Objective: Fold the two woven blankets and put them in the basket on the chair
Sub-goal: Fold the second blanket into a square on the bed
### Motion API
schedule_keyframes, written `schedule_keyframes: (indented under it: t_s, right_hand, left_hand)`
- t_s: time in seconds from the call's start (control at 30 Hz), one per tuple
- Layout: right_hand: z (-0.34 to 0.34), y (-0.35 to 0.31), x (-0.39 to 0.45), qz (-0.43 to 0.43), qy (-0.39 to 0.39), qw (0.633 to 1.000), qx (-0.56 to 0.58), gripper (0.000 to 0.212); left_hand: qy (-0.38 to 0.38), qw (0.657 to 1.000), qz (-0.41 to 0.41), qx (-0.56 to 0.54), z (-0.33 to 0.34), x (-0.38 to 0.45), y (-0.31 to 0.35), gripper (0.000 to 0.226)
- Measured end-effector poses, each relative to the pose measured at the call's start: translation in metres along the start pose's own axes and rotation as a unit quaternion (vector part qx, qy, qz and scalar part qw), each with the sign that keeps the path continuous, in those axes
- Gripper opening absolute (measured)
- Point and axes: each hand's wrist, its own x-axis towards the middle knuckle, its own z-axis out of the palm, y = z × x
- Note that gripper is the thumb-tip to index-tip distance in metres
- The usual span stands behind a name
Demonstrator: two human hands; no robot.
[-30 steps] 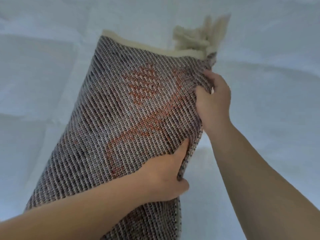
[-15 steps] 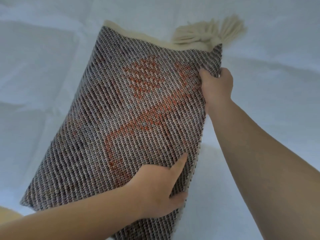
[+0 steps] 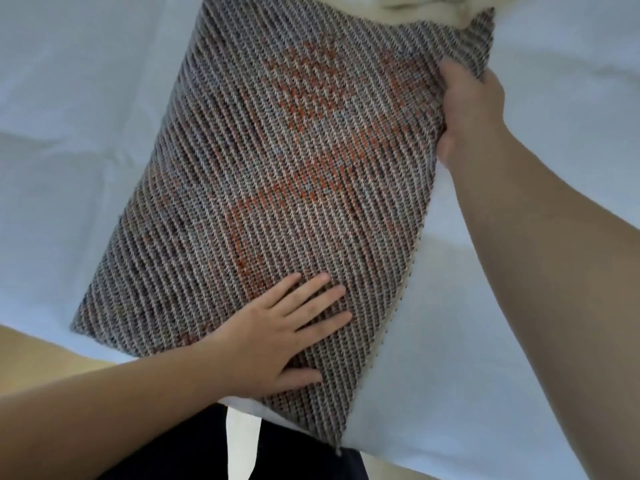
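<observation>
From the head view, the folded blanket [image 3: 294,188] fills the middle of the frame, running on a slant from the upper right down to the lower centre. It lies on a white sheet [image 3: 69,133] that covers the rest of the frame. The weave is grey and dark in diagonal ribs, with an orange pattern through the middle. A cream fringe [image 3: 429,6] shows at its top edge, cut off by the top of the frame.

My left hand [image 3: 277,341] lies flat on the blanket's lower part, low and centre in the frame, fingers straight and spread, palm pressing the cloth and gripping nothing.

My right hand [image 3: 471,112] is at the upper right, on the blanket's right edge near its top corner. Its thumb lies on top of the cloth and the fingers curl round the edge, pinching it.

At the bottom centre, below the blanket's lowest corner, dark clothing [image 3: 180,445] shows.
</observation>
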Motion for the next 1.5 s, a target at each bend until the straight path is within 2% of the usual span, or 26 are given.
schedule_keyframes:
  t_s: [0.13, 0.23, 0.37, 0.4, 0.47, 0.5, 0.57, 0.63, 0.7, 0.73, 0.8, 0.93, 1.2, 1.5]
  right_hand:
    - [-0.003, 0.014, -0.016, -0.061, 0.01, 0.995, -0.082, 0.054]
    - [-0.008, 0.033, -0.036, -0.116, 0.024, 0.981, -0.151, 0.073]
    - [-0.012, 0.055, -0.053, -0.169, 0.066, 0.947, -0.266, 0.092]
    - [-0.009, 0.054, -0.057, -0.174, 0.088, 0.926, -0.323, 0.096]
    - [0.009, 0.051, -0.067, -0.204, 0.118, 0.837, -0.494, 0.1]
    - [0.023, 0.048, -0.072, -0.238, 0.095, 0.783, -0.566, 0.099]
    - [0.056, 0.043, -0.076, -0.31, -0.037, 0.693, -0.65, 0.091]
    - [0.1, 0.045, -0.076, -0.36, -0.171, 0.615, -0.68, 0.084]
    - [0.147, 0.055, -0.079, -0.379, -0.249, 0.56, -0.693, 0.08]
    - [0.165, 0.061, -0.081, -0.381, -0.269, 0.547, -0.695, 0.08]
    - [0.194, 0.077, -0.085, -0.378, -0.286, 0.531, -0.702, 0.08]
    - [0.212, 0.099, -0.071, -0.35, -0.267, 0.498, -0.747, 0.081]
    - [0.245, 0.088, -0.037, -0.334, -0.239, 0.471, -0.781, 0.082]
    - [0.245, 0.081, -0.03, -0.334, -0.246, 0.46, -0.785, 0.079]
  left_hand:
    - [0.008, 1.0, 0.001, 0.01, 0.006, -0.004, -0.006, 0.084]
    - [0.028, 0.999, -0.015, 0.009, 0.009, -0.025, -0.006, 0.084]
    - [0.033, 0.995, -0.099, -0.008, 0.011, -0.079, -0.031, 0.087]
    - [0.028, 0.991, -0.13, -0.015, 0.013, -0.092, -0.039, 0.088]
    - [0.027, 0.98, -0.195, -0.026, 0.015, -0.115, -0.053, 0.088]
    - [0.034, 0.973, -0.227, -0.039, 0.016, -0.123, -0.059, 0.088]
    - [0.061, 0.959, -0.269, -0.059, 0.018, -0.13, -0.067, 0.086]
    - [0.081, 0.954, -0.284, -0.058, 0.021, -0.133, -0.076, 0.085]
    - [0.092, 0.954, -0.279, -0.053, 0.026, -0.136, -0.084, 0.084]
    - [0.098, 0.955, -0.274, -0.052, 0.03, -0.137, -0.087, 0.084]
    - [0.113, 0.953, -0.273, -0.063, 0.04, -0.144, -0.09, 0.082]
    - [0.165, 0.941, -0.281, -0.096, 0.062, -0.157, -0.081, 0.073]
    - [0.297, 0.864, -0.353, -0.2, 0.076, -0.154, -0.07, 0.063]
    - [0.286, 0.855, -0.367, -0.228, 0.083, -0.125, -0.08, 0.076]
